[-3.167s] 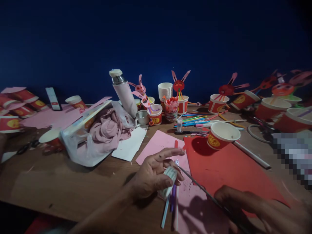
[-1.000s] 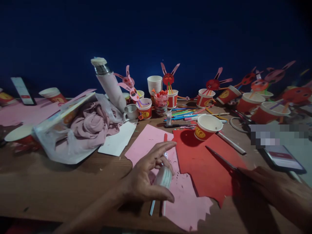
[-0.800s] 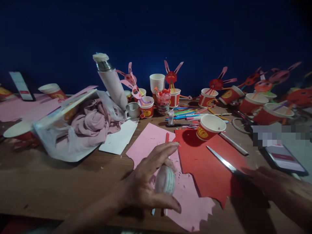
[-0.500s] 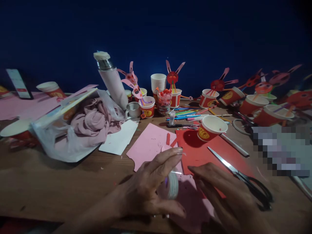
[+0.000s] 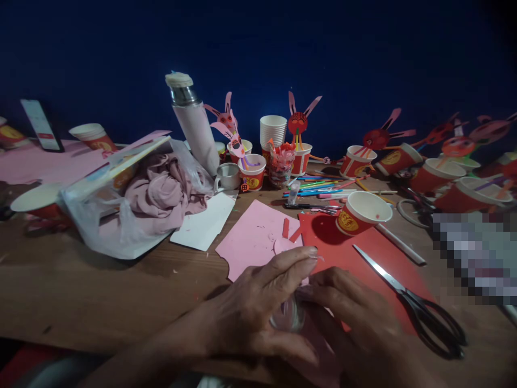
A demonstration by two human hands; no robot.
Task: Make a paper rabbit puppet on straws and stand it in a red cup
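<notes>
A roll of clear tape sits in my left hand, between the thumb below and the fingers above. My right hand is bent at the tape's right side, fingertips against its upper edge; whatever they pinch is too small to make out. Below and beyond the hands lie pink paper and red paper, with small red strips on the pink sheet. Black-handled scissors rest partly open to the right. A white and red paper cup stands on the red paper.
Behind are a pale thermos, a metal cup, stacked cups, coloured pens and cups with red paper rabbit heads. A plastic bag with pink cloth lies left. A phone leans at the far left.
My right hand has moved left, up to the tape roll, and its fingers now meet the roll's edge. The roll has turned in my left hand. The whole view has shifted slightly.
</notes>
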